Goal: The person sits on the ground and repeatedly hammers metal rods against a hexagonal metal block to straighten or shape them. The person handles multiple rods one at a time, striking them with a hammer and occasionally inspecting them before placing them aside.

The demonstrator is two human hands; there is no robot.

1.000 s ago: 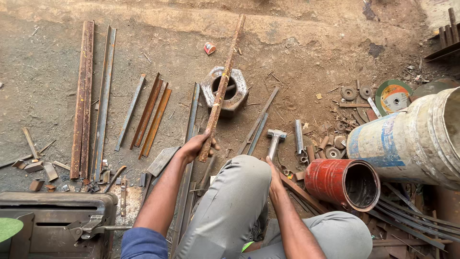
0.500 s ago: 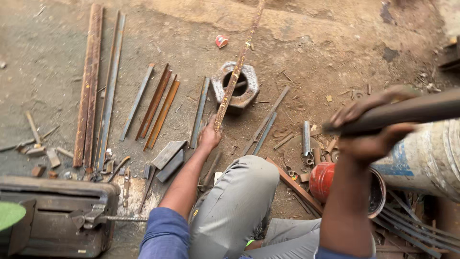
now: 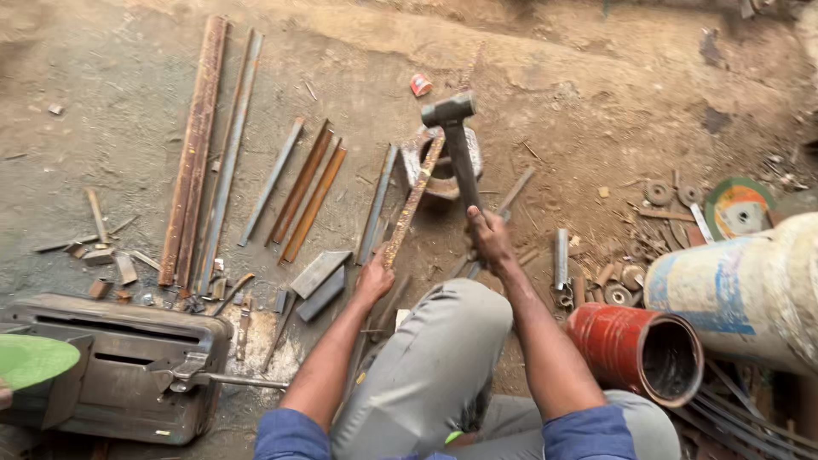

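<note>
Your left hand [image 3: 375, 277] gripped the near end of a long rusty flat bar [image 3: 415, 198]; the fingers were curled around it and pressed together. From your fingers the bar ran away from you and a little to the right, and its far part lay across a large metal nut [image 3: 423, 140] on the dirt ground [image 3: 554, 94]. Your right hand [image 3: 487, 237] was closed in a fist around the handle of a hammer [image 3: 457, 143], with the fingers wrapped tight and no gap between them. The hammer handle rose from your fist away from you, and the dark head was above the far part of the bar, just over the nut. I cannot tell if the head touched the bar.

To the left of your left fingers, several flat steel strips [image 3: 300, 192] lay side by side on the ground, and farther left there were two long rusty angle bars [image 3: 209, 145]. Just below and left of the left fingers two short grey metal pieces [image 3: 317, 281] rested together. To the right of your right fingers, well apart, a red cylinder [image 3: 626, 345] lay on its side beside a big pale drum [image 3: 741, 290]. Your grey-trousered knee [image 3: 443, 349] was between both forearms.
</note>
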